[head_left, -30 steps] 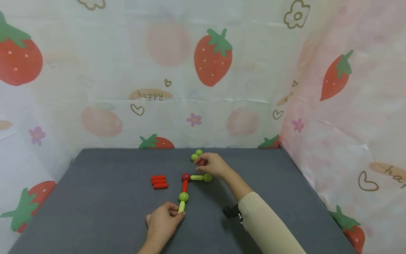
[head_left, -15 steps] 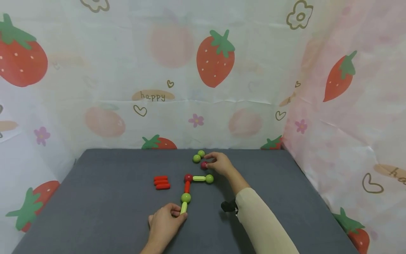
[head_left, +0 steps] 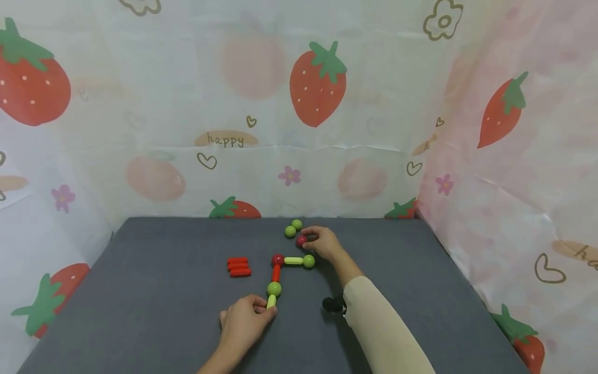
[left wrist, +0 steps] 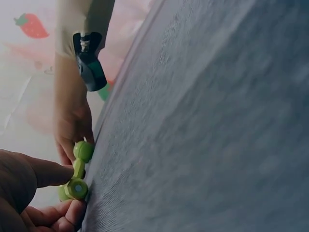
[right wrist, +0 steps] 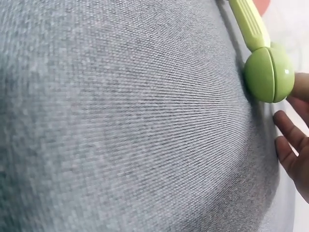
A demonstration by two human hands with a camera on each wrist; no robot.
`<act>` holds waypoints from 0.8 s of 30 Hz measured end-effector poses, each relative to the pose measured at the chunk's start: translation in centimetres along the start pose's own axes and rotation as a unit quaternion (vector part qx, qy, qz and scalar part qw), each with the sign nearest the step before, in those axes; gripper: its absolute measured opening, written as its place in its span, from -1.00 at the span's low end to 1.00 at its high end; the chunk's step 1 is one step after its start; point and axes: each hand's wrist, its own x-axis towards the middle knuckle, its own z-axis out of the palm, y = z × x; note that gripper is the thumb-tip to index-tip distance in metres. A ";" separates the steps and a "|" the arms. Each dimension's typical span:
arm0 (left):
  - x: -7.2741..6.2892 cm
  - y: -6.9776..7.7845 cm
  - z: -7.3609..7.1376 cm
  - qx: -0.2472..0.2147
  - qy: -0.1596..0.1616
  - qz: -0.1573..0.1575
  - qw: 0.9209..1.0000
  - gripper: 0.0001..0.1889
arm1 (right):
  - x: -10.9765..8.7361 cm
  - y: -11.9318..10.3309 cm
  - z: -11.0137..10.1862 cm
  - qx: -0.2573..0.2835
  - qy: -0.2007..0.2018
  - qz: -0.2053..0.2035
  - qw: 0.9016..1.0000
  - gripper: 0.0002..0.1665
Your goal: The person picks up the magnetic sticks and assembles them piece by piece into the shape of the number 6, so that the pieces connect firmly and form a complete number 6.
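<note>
My left hand (head_left: 245, 323) pinches a pale green rod (head_left: 271, 301) between thumb and fingers. That rod joins a green ball (head_left: 274, 289), from which a red rod (head_left: 276, 273) runs back to a red ball (head_left: 277, 260). From there another pale green rod (head_left: 293, 261) leads right to a second green ball (head_left: 309, 261). Just behind, my right hand (head_left: 324, 243) has thumb and index finger around a loose red ball (head_left: 301, 241). In the right wrist view the chain's green ball (right wrist: 268, 75) covers part of the right fingers (right wrist: 292, 133).
Two loose green balls (head_left: 290, 231) sit near the table's back edge. Left of the chain lie several red rods (head_left: 239, 266) side by side. A strawberry-print curtain (head_left: 280, 104) stands behind the grey table (head_left: 163, 311). A black wrist camera (head_left: 333, 304) hangs under the right sleeve.
My right hand has shifted a little right, uncovering the loose red ball and the green balls behind it. My left hand stays on the rod. The head view has shifted slightly.
</note>
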 end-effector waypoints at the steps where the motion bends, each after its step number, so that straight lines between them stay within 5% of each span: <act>1: 0.2 0.0 -0.1 0.002 -0.003 0.003 1.000 -0.77 | 0.0 0.0 0.0 -0.002 0.003 -0.001 1.000 -0.54; 13: 1.8 0.8 -0.9 0.019 -0.041 0.012 0.999 -0.80 | -0.2 -0.1 -0.1 -0.003 0.011 -0.012 1.000 -0.57; 24: 2.1 1.3 -0.9 0.011 -0.039 -0.006 0.999 -0.82 | -1.0 -0.3 -0.1 0.003 0.038 -0.018 0.999 -0.60</act>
